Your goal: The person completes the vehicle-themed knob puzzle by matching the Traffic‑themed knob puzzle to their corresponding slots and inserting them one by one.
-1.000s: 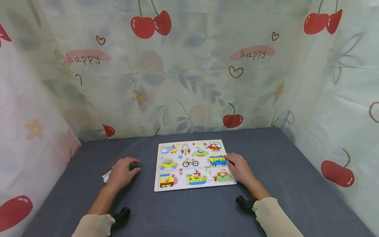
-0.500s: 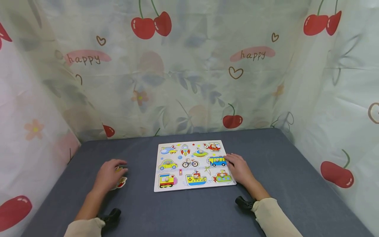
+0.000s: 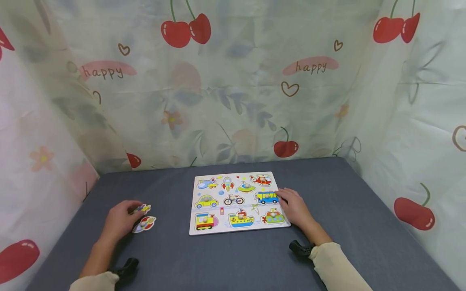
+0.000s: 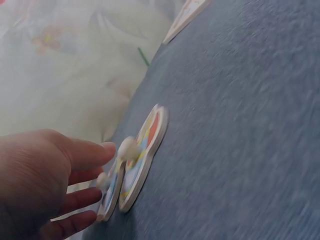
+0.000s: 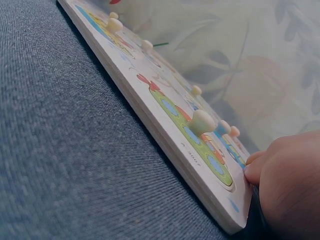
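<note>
My left hand (image 3: pixel 121 218) is low over the left side of the table, its fingers loosely bent beside two loose knobbed puzzle pieces. The nearer puzzle piece (image 3: pixel 144 224) is red, yellow and blue with a pale outline; the farther puzzle piece (image 3: pixel 145 208) shows yellow and blue. In the left wrist view the thumb (image 4: pixel 92 154) is just short of the nearer piece's round knob (image 4: pixel 128 149); whether a finger touches the farther knob I cannot tell. My right hand (image 3: pixel 295 207) rests at the right edge of the vehicle puzzle board (image 3: pixel 214 211), fingertips beside the bus.
The grey cloth-covered table (image 3: pixel 233 258) carries the board in its middle. A printed curtain (image 3: pixel 233 101) closes off the back and both sides. Black wrist devices sit below each hand; the right wrist device (image 3: pixel 301 248) is close to the board's near corner.
My left hand has moved left and back toward me, and the two loose pieces now show beside its fingers. The right hand and the board have stayed in place.
</note>
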A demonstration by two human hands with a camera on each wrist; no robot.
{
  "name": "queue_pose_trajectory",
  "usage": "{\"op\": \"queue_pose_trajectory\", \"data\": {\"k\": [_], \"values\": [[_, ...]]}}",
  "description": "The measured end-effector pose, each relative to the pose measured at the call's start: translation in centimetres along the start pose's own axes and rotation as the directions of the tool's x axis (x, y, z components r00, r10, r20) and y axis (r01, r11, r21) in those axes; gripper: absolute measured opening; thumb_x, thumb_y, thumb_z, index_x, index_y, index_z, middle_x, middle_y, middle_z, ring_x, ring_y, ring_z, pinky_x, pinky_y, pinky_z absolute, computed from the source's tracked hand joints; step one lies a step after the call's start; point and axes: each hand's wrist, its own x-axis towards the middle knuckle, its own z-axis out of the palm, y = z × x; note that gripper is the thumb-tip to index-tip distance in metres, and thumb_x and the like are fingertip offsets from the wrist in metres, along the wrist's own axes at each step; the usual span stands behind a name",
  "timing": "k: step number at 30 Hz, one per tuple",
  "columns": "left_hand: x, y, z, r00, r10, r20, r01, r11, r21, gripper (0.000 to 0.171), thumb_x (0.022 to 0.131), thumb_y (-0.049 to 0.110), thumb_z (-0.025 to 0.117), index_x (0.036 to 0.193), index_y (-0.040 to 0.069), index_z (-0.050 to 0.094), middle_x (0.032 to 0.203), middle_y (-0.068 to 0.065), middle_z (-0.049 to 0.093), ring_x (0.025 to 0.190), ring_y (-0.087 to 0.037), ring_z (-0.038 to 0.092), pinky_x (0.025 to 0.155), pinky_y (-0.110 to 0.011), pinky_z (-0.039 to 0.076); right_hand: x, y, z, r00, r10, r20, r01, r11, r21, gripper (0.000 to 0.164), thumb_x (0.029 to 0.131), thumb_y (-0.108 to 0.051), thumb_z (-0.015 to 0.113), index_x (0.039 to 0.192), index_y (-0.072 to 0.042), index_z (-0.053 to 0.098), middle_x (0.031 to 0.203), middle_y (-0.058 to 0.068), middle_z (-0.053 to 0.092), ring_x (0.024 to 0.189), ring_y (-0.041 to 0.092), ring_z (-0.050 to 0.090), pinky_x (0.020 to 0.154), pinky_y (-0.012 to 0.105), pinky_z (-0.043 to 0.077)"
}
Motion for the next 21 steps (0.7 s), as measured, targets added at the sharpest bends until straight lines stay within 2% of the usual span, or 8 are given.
{"op": "queue_pose_trajectory", "data": {"k": [8,21], "values": [[-0.6,-1.2,-0.5,0.999,0.007,-0.032,-0.007,1.0,-0.011,0.031,0.087,0.015,0.071,0.11,-0.005,0.068,0.103,-0.022,0.064,0.095,-0.039,0.059,0.083,-0.054,0.044,0.1,0.3,0.1,1.0,0.0,0.006,0.0,1.0,0.003,0.038,0.098,-0.012,0.057,0.134,-0.001,0.057,0.139,0.018,0.052,0.135,0.038,0.036,0.108,0.057,0.027],[-0.6,-1.3,-0.2,0.998,-0.056,-0.023,0.056,0.998,0.01,0.031,0.089,0.017,0.069,0.109,-0.006,0.067,0.107,-0.027,0.061,0.098,-0.045,0.055,0.084,-0.059,0.04,0.2,0.3,0.2,1.0,-0.01,-0.002,0.01,1.0,-0.003,0.037,0.097,-0.011,0.057,0.133,-0.001,0.058,0.138,0.018,0.053,0.135,0.039,0.037,0.108,0.057,0.028]]}}
